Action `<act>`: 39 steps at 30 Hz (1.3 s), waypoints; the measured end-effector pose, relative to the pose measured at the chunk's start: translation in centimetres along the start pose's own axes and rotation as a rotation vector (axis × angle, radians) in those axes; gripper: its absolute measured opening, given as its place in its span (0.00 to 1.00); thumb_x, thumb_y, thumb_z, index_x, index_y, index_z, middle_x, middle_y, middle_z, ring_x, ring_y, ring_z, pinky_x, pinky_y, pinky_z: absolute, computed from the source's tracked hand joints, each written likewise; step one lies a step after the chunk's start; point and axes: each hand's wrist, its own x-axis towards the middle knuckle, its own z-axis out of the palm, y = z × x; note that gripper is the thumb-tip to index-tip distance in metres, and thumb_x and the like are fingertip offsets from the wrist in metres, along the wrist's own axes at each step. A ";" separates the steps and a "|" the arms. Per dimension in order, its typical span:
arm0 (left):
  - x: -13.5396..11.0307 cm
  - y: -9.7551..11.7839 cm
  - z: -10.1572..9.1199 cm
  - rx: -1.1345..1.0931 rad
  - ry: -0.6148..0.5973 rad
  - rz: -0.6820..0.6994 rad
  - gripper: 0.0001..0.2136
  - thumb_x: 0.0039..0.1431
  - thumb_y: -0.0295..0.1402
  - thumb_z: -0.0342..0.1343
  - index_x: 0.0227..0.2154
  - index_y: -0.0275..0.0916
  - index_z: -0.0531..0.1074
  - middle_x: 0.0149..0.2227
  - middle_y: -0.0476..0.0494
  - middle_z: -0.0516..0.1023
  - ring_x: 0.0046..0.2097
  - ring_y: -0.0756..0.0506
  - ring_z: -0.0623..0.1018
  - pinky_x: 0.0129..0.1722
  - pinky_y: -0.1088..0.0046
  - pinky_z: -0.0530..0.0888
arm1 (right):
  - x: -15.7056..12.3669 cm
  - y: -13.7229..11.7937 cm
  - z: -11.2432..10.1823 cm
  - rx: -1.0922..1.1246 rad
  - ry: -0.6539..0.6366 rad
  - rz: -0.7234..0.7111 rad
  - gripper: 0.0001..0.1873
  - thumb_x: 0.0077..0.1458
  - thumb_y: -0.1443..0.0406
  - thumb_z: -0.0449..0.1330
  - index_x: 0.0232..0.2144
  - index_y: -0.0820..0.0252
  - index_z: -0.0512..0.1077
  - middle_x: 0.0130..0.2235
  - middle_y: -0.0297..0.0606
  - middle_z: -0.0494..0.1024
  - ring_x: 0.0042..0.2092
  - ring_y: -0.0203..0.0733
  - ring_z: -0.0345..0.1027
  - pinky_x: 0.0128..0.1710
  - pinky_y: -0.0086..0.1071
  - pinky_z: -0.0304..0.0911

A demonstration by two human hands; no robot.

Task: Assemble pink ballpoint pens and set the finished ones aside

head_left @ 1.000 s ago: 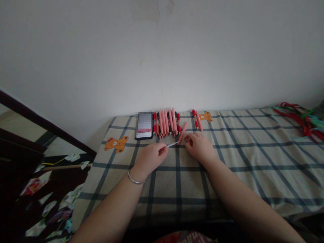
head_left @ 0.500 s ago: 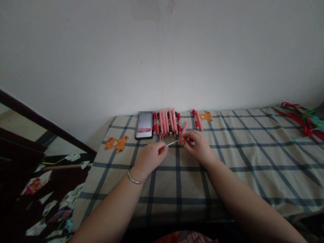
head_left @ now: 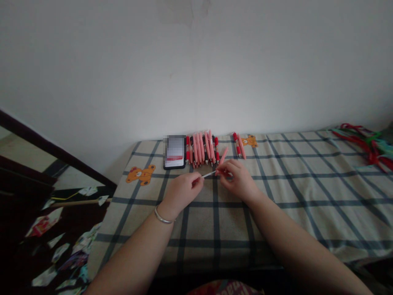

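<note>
My left hand (head_left: 184, 189), with a silver bangle at the wrist, is closed in a pinch on a thin whitish stick that looks like a pen refill (head_left: 208, 174). The stick points right, toward my right hand (head_left: 238, 178). My right fingertips are pinched together at its far end; a small pinkish bit shows there, too small to name. Just behind those fingers is a pink pen barrel (head_left: 225, 153), its lower part hidden. A row of pink, red and black pens (head_left: 201, 148) lies beyond my hands, near the wall.
Left of the pens lies a phone (head_left: 175, 152). A red pen (head_left: 236, 144) and a pink pen (head_left: 242, 146) lie apart at right. Colourful ribbons (head_left: 362, 145) are heaped far right on the checked cloth (head_left: 294, 213). Scraps (head_left: 46, 221) litter the area below left.
My right fingers have shifted slightly left, from the pink pen barrel to the end of the thin stick. My left hand has stayed in place.
</note>
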 end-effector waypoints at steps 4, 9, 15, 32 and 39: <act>0.0 0.0 0.0 0.004 -0.007 -0.004 0.13 0.60 0.37 0.44 0.25 0.39 0.68 0.26 0.48 0.73 0.27 0.50 0.69 0.27 0.75 0.57 | 0.0 0.0 0.0 0.004 0.002 -0.010 0.07 0.50 0.71 0.55 0.33 0.58 0.70 0.34 0.39 0.72 0.37 0.40 0.66 0.38 0.34 0.63; -0.1 0.0 0.0 0.020 0.002 0.015 0.12 0.60 0.36 0.45 0.25 0.39 0.68 0.26 0.49 0.73 0.27 0.50 0.69 0.27 0.75 0.56 | 0.0 0.0 0.1 0.000 -0.003 -0.010 0.07 0.51 0.71 0.55 0.34 0.59 0.70 0.35 0.39 0.72 0.39 0.40 0.66 0.39 0.33 0.63; 0.0 -0.2 0.1 0.039 -0.019 0.024 0.13 0.60 0.37 0.44 0.25 0.39 0.68 0.25 0.48 0.72 0.27 0.50 0.69 0.26 0.74 0.55 | 0.0 0.0 -0.3 -0.110 -0.054 -0.039 0.09 0.50 0.71 0.56 0.34 0.57 0.71 0.36 0.39 0.73 0.41 0.42 0.65 0.42 0.35 0.61; 0.0 -0.2 0.2 0.050 -0.041 0.043 0.13 0.61 0.38 0.44 0.27 0.40 0.71 0.26 0.48 0.74 0.29 0.50 0.71 0.26 0.74 0.56 | -0.1 -0.6 -0.1 -0.310 -0.135 -0.189 0.10 0.52 0.71 0.57 0.37 0.58 0.73 0.39 0.40 0.74 0.41 0.44 0.62 0.42 0.37 0.61; 0.0 -0.1 0.1 0.041 -0.031 0.038 0.13 0.60 0.38 0.45 0.27 0.40 0.71 0.26 0.48 0.74 0.28 0.50 0.70 0.26 0.74 0.56 | -0.1 -1.0 0.3 -0.182 -0.158 -0.201 0.11 0.57 0.68 0.53 0.42 0.57 0.72 0.41 0.40 0.74 0.43 0.43 0.63 0.45 0.38 0.63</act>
